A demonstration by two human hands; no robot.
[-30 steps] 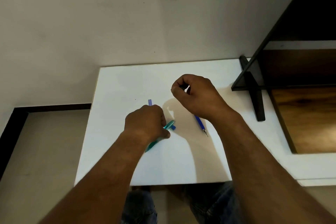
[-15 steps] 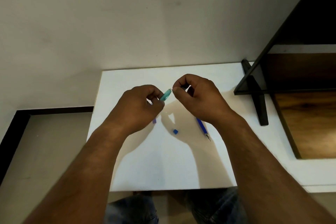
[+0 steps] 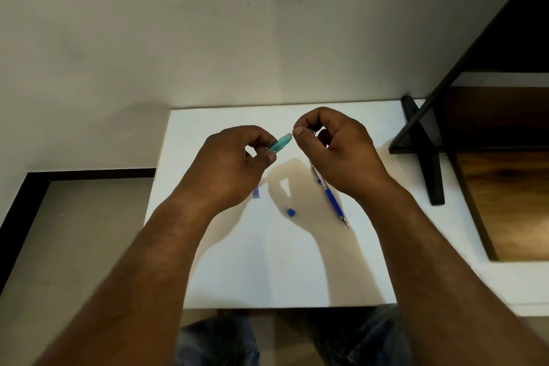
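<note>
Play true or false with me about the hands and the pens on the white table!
1. The left hand holds a teal pen. True.
2. The blue pen is in the right hand. False: it lies on the white table, partly hidden by that hand, which pinches at the teal pen's end.
3. A small blue cap lies on the white table between the two arms. True.
4. The small blue cap is stuck on the blue pen. False: it lies by itself, apart from both pens.
</note>
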